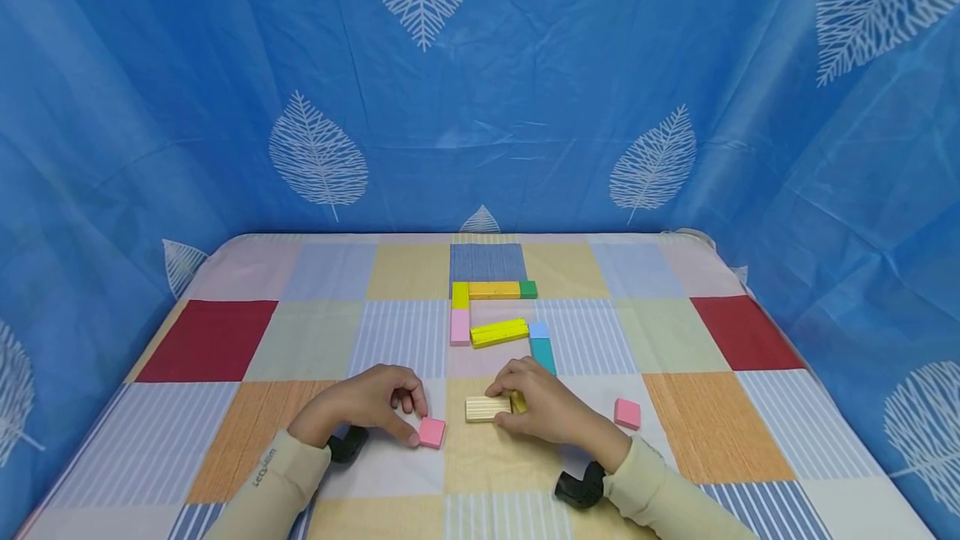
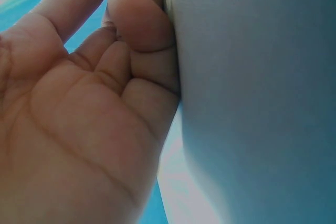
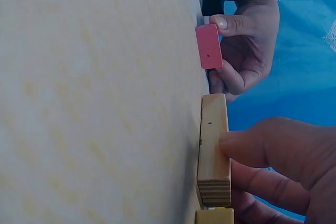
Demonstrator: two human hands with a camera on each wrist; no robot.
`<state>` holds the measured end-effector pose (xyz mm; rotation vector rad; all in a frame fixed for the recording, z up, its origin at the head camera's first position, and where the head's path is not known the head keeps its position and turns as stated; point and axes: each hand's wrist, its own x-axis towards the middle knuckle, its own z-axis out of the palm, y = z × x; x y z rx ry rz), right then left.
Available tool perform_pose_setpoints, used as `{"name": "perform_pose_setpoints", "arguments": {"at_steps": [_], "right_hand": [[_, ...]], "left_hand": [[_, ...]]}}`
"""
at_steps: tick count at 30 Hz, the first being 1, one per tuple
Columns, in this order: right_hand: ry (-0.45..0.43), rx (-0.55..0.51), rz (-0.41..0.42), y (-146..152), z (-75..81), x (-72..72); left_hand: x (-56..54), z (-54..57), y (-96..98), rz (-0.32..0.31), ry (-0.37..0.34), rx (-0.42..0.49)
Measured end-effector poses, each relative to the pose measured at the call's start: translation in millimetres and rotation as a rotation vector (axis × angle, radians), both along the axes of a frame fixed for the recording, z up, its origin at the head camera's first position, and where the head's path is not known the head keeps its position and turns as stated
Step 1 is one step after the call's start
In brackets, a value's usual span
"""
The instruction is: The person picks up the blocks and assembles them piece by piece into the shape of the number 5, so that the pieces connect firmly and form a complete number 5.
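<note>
Between thumb and index finger, my left hand [image 1: 371, 398] pinches a small pink wooden block [image 1: 432, 432] at its left end. In the left wrist view the palm and curled fingers [image 2: 142, 19] show, but the block does not. Thumb and fingers of my right hand [image 1: 543, 402] grip a plain ribbed wooden block [image 1: 486, 409], lying flat on the cloth. Right behind that block, a yellow block [image 1: 518, 401] is partly hidden under the right hand; its end [image 3: 215, 216] touches or nearly touches the plain one in the right wrist view.
Farther back lie joined blocks: green [image 1: 528, 290], orange [image 1: 493, 291], yellow [image 1: 461, 296], pink [image 1: 460, 328], slanted bright yellow [image 1: 499, 332], light blue [image 1: 538, 330] and teal [image 1: 542, 356]. Another pink block [image 1: 627, 413] lies right of my right hand on the patchwork cloth [image 1: 315, 340]. Blue curtains [image 1: 480, 107] surround the table.
</note>
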<state>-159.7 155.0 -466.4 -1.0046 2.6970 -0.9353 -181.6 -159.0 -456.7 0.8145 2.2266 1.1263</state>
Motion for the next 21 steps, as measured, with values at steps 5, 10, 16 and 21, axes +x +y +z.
{"name": "perform_pose_setpoints", "arguments": {"at_steps": [5,10,16,21], "right_hand": [[0.005,0.003,-0.002,0.5,0.8,0.1],[0.010,-0.002,-0.003,-0.1,0.8,-0.6],[0.018,-0.004,0.000,-0.9,0.6,-1.8],[0.015,0.003,-0.009,-0.3,1.1,-1.2]], "left_hand": [[0.2,0.5,0.1,0.001,0.004,-0.004],[0.1,0.7,0.2,0.001,0.010,-0.005],[-0.1,1.1,0.2,0.003,0.009,-0.009],[-0.2,0.9,-0.3,0.002,0.006,-0.007]]}}
